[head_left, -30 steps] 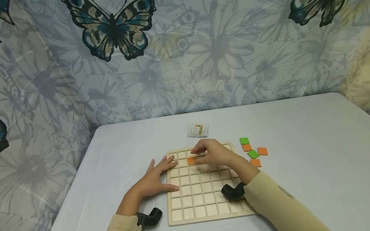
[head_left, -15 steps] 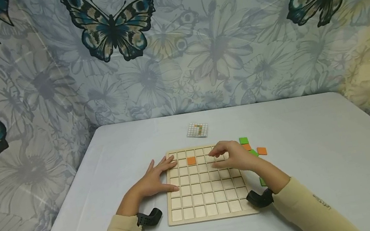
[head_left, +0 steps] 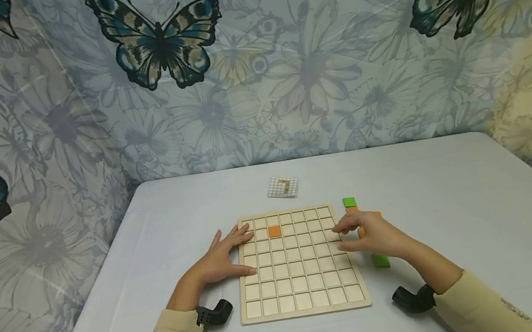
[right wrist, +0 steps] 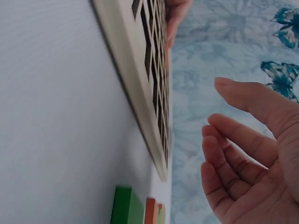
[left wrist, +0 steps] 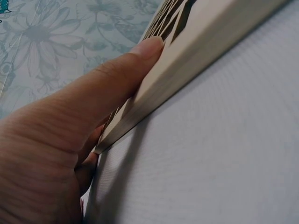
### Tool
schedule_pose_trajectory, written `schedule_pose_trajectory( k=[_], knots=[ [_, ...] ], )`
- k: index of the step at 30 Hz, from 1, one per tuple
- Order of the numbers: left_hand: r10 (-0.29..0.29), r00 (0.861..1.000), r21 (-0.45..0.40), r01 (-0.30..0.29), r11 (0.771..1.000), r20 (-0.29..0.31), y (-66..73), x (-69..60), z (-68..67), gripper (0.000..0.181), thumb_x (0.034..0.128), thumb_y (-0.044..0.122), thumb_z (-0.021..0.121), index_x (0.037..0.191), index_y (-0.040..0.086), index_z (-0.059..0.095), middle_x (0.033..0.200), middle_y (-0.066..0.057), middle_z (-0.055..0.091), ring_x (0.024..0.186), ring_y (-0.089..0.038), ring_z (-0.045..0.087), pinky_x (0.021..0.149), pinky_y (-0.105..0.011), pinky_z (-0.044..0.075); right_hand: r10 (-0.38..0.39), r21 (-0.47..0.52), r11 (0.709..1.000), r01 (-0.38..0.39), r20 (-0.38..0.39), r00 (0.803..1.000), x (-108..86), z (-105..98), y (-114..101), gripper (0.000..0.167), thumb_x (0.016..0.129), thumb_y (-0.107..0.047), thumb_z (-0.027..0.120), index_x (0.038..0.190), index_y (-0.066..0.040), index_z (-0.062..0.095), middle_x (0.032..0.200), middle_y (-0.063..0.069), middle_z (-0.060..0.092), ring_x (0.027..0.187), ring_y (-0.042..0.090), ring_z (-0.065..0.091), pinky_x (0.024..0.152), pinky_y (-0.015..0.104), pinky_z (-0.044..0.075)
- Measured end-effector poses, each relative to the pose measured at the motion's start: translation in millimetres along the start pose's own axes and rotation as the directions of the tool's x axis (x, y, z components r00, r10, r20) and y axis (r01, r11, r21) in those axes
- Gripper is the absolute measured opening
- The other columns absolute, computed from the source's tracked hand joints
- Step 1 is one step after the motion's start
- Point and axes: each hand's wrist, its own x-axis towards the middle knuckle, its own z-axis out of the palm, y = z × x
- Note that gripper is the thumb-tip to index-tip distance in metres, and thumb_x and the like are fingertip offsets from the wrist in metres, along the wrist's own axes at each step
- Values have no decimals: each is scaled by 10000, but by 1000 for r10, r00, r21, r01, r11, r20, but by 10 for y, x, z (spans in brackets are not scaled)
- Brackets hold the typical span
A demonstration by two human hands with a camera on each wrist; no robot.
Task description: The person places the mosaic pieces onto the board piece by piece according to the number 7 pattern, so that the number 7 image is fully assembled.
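1. Here, in the head view, one orange tile (head_left: 274,231) sits in the grid board (head_left: 300,285); the left hand (head_left: 216,264) touches the board's left side, fingers straight
2. Left wrist view: the thumb (left wrist: 110,83) rests upon the edge
3. Right wrist view: the right hand (right wrist: 259,184) hangs near the board, fingers loosely bent and released

Before me a white-covered table (head_left: 439,202) runs back to rounded far corners, its rear edge meeting a pale blue-grey wall covering (head_left: 319,105) printed with flowers. Large teal-and-black butterflies (head_left: 162,46) spread over it. On my left, a floral side wall (head_left: 51,194) shows faint creases and glare; on my right, the print turns yellowish. The light is soft.
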Motion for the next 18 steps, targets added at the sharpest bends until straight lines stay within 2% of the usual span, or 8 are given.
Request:
schedule_pose_trajectory(
  k=[5,12,18],
  knots=[
    [7,1000,1,-7,1000,1,17,3,-1,830,725,416,770,1420,142,407,1556,-59,209,1457,-277,84,1167,-509,-116,-9,-17,1000,8,-41,999,-160,-59,70,275,760,-173,763,1006,-69,695,952,7,655,846,162,549,750,279,503],
    [-4,1000,5,4,1000,3,25,1,-2,836,723,411,772,1427,161,397,1559,-38,200,1459,-264,80,1168,-499,-122,21,-79,997,-26,-60,998,-377,-101,121,304,756,-254,771,1008,-97,701,996,-21,663,881,99,567,781,294,516],
    [-13,1000,4,13,1000,6,13,-9,4,840,720,405,776,1429,168,394,1560,-23,196,1460,-250,74,1170,-484,-128,42,-54,997,-48,-105,994,-511,-127,176,306,733,-247,790,990,-106,700,968,-26,654,851,47,545,759,252,515]
  ],
)
